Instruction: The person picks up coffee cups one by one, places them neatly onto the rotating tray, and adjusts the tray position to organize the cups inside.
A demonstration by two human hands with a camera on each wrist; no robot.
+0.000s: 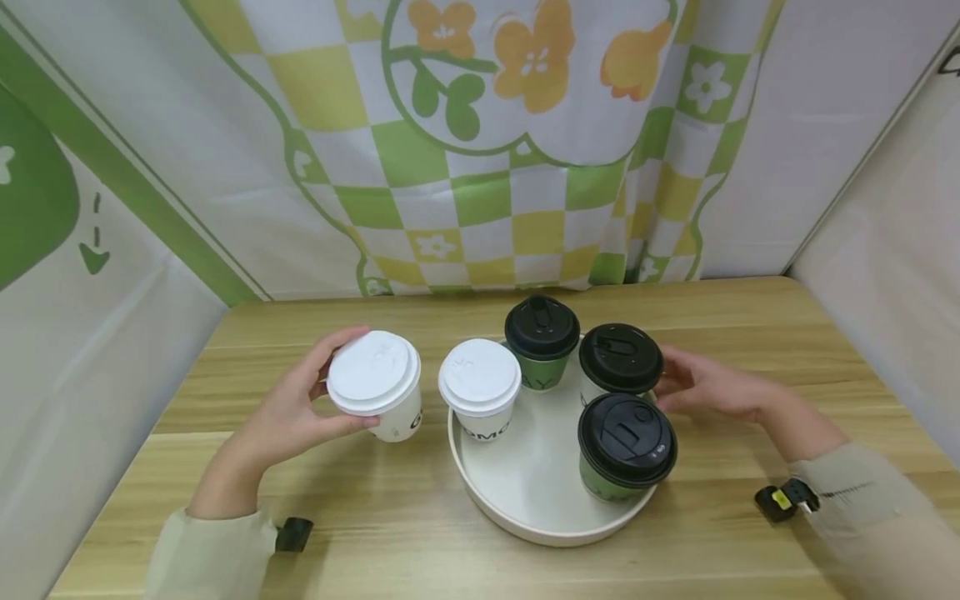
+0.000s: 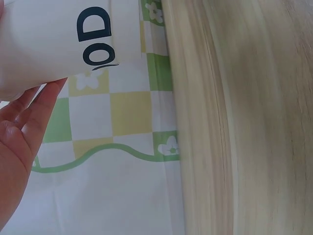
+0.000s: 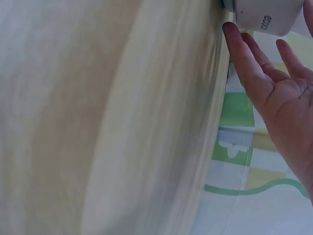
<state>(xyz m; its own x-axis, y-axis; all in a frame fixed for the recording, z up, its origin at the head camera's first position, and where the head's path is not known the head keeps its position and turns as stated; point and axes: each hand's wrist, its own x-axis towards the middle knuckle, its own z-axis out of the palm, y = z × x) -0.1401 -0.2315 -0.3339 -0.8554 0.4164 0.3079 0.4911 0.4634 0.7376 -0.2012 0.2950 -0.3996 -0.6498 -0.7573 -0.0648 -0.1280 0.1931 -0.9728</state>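
My left hand grips a white paper cup with a white lid, left of the round tray. In the left wrist view, dark letters show on this cup, and fingers curve along its side. The cup looks raised off the table. At the tray's right side, my right hand is beside a white cup with a black lid. The right wrist view shows the fingers mostly straight near a white cup; whether they touch it I cannot tell.
The cream round tray also bears a white-lidded cup, a green cup with a black lid at the back, and another in front. Beneath lies a wooden table. A checkered curtain hangs behind.
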